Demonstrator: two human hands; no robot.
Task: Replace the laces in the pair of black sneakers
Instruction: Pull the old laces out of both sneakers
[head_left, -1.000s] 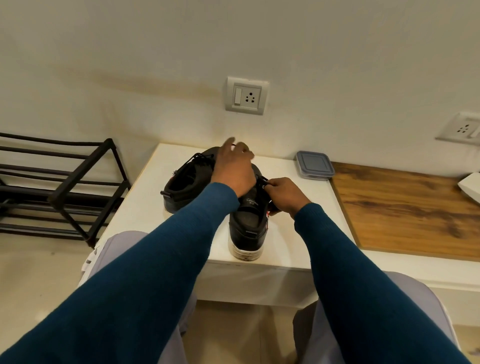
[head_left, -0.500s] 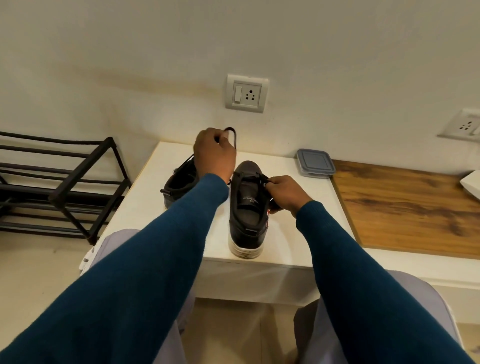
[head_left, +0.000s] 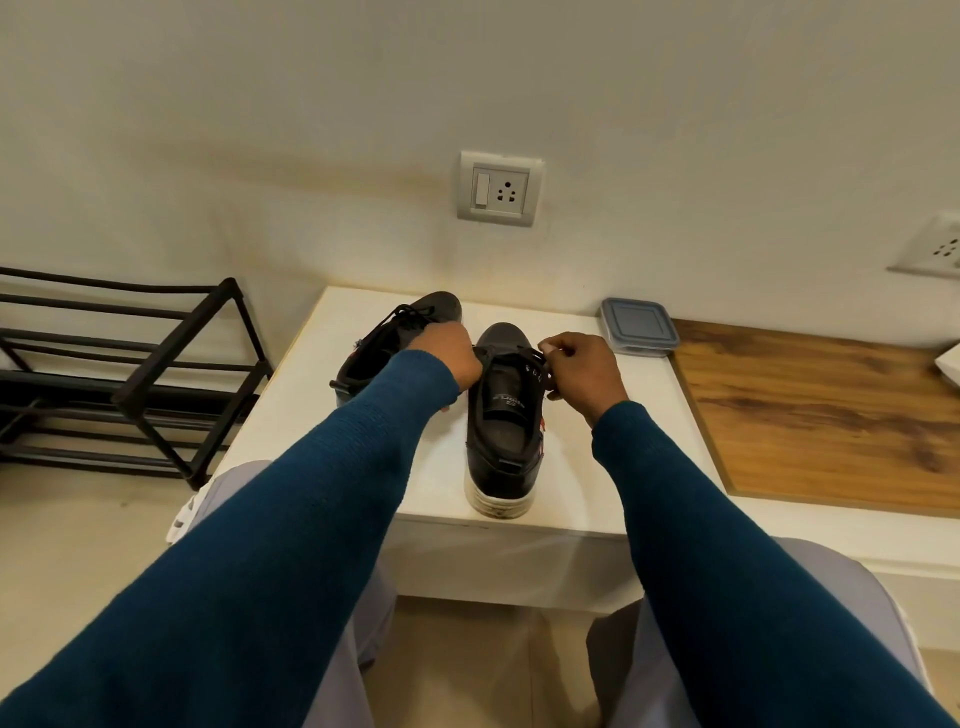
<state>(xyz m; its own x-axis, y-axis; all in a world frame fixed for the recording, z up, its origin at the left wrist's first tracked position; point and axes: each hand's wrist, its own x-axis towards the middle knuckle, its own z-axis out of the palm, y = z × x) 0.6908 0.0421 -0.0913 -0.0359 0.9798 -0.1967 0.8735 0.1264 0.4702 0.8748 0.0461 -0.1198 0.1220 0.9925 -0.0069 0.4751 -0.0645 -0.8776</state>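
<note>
Right hand (head_left: 582, 371) pinching the lace (head_left: 514, 353) at the right eyelets | left hand (head_left: 452, 353) down from its high pull to the left eyelets, grip hidden, can't tell | that pull-through looks finished | sneaker (head_left: 501, 452) at the bench's (head_left: 311, 405) near edge, second sneaker (head_left: 384, 343) back-left | tongue label unreadable

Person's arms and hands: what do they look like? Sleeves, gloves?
The left sleeve and right sleeve match: long, snug, dark teal knit, ending at the wrists. The left hand and right hand are bare: no gloves, no rings or watch visible.
</note>
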